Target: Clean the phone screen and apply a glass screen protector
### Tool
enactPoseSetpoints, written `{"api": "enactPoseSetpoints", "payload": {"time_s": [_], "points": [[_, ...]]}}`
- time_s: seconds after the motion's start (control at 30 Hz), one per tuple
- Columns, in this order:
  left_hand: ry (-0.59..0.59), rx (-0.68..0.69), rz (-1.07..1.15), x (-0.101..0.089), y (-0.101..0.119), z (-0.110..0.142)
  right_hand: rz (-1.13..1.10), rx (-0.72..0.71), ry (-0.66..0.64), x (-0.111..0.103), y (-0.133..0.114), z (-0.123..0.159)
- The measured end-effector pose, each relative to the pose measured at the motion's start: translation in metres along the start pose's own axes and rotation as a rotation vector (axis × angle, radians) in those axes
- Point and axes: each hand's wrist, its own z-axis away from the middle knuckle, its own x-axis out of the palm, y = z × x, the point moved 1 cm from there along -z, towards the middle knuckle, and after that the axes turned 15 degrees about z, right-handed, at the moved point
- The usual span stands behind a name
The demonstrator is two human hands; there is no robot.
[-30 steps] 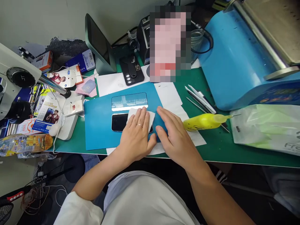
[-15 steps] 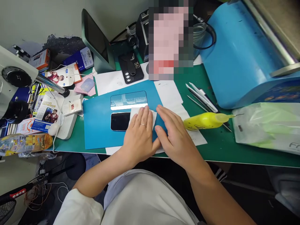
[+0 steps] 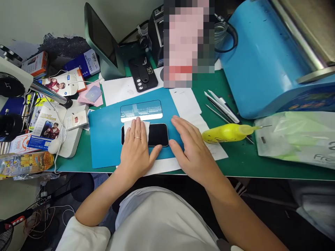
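Flat on a white wipe [image 3: 146, 128], my left hand [image 3: 136, 146] has its fingers stretched out and presses the wipe onto the left end of a phone [image 3: 158, 135]. The phone lies with its dark screen up on a blue mat [image 3: 104, 136]. Just beyond it rests a clear glass screen panel [image 3: 141, 109] with a white strip along its near edge. My right hand [image 3: 192, 150] is at the phone's right end, fingers extended and thumb apart, holding nothing. Right of that hand lies a yellow squeeze bottle [image 3: 226, 133] with a thin needle tip.
Tweezers and pen-like tools [image 3: 222, 108] lie behind the bottle. A blue machine [image 3: 259, 62] and a plastic-wrapped packet [image 3: 295, 139] occupy the right side. At the back are a black phone case [image 3: 133, 71] and a tablet-like screen [image 3: 102, 38]. Boxes [image 3: 49, 120] and a drink bottle [image 3: 26, 164] crowd the left.
My left hand has slid the wipe leftward along the phone, uncovering the right part of its screen. My right hand stays near the phone's right end. The view has shifted slightly.
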Motion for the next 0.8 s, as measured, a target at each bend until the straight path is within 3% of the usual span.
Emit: {"api": "enactPoseSetpoints", "payload": {"time_s": [0.23,0.4,0.53,0.7,0.8], "points": [[-0.009,0.096,0.013,0.017,0.035,-0.006,0.003,-0.015,0.019,0.0,0.004,0.001],[-0.025,0.157,-0.009,0.023,0.043,-0.005,-0.008,-0.004,0.021,0.0,0.006,0.002],[-0.046,0.205,0.017,0.014,0.023,0.007,-0.03,0.028,0.033,-0.002,0.005,0.005],[-0.027,0.09,0.052,-0.005,-0.023,0.025,-0.021,0.049,-0.014,-0.001,0.003,0.005],[-0.01,0.067,0.056,-0.009,-0.038,0.029,0.029,0.042,-0.033,0.0,0.0,0.003]]}}
